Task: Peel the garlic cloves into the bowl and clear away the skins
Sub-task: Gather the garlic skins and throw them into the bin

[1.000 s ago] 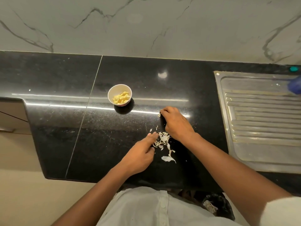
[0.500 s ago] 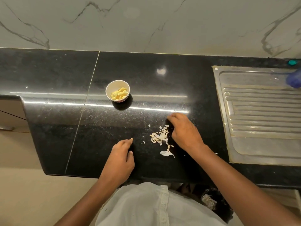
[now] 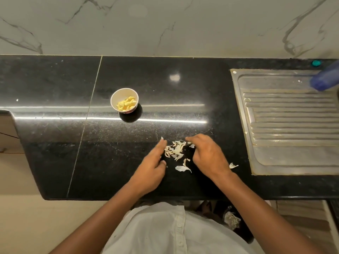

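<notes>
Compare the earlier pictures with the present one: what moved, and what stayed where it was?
The left hand, which had drawn away leftward, came back right to the garlic skins; both hands now flank them. The right hand stayed at their right side. Nothing visibly taken up. The bowl of peeled cloves kept its place.

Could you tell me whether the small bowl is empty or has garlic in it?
Partly filled: the upright bowl holds a small heap of yellow peeled cloves.
</notes>
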Tool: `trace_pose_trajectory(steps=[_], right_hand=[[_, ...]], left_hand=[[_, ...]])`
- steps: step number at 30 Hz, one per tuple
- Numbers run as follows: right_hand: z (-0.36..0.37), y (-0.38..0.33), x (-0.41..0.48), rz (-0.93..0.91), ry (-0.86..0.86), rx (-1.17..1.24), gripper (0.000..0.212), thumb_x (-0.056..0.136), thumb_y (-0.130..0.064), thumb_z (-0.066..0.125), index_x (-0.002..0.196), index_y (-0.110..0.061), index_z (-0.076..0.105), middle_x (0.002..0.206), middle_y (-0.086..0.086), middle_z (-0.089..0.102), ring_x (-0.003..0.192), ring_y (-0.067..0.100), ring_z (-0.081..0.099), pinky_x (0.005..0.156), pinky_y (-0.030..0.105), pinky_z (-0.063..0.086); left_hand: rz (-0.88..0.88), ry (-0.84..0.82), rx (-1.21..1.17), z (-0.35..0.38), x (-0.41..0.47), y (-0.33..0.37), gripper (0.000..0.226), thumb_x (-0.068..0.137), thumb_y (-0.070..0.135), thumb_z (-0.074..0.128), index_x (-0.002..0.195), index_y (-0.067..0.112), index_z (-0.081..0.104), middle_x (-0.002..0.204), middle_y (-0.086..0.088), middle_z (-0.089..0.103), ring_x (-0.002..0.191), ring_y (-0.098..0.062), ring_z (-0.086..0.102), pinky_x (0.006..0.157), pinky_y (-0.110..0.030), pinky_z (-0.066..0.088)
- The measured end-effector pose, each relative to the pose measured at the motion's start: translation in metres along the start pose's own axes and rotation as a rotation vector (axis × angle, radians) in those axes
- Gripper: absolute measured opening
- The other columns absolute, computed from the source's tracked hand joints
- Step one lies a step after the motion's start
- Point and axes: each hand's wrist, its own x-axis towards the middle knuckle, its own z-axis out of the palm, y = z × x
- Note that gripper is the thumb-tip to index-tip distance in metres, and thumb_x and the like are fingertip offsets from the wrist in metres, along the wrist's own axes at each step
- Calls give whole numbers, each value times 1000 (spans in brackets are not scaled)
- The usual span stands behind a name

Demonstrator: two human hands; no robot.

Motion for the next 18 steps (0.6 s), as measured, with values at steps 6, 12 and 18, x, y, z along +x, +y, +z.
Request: trace_pose_trajectory(steps=[6, 12, 18], right_hand=[[-35, 46, -36, 313, 149, -86, 43, 95, 1, 56, 134, -11, 71, 115, 4, 64, 110, 24, 63, 93, 40, 57], [-28, 61, -71, 533, 136, -46, 43, 98, -4, 59, 141, -5, 65, 129, 10, 62, 116, 26, 64, 101, 39, 55], [-1, 29, -62, 446, 112, 39, 43, 101, -10, 62, 145, -9, 62, 127, 3, 58, 108, 17, 65, 97, 32, 57]], left_hand=[[-18, 94, 202, -20, 23, -7, 69, 104, 6, 51, 166, 23, 26, 173, 5, 23, 159, -13, 18, 129, -33, 16], [8, 58, 276, -12, 38, -1, 70, 100, 6, 52, 165, 18, 28, 163, -1, 34, 151, -22, 24, 125, -39, 24], [66, -32, 262, 8, 32, 10, 70, 100, 6, 53, 164, 21, 30, 162, 1, 35, 151, -17, 24, 124, -35, 24]])
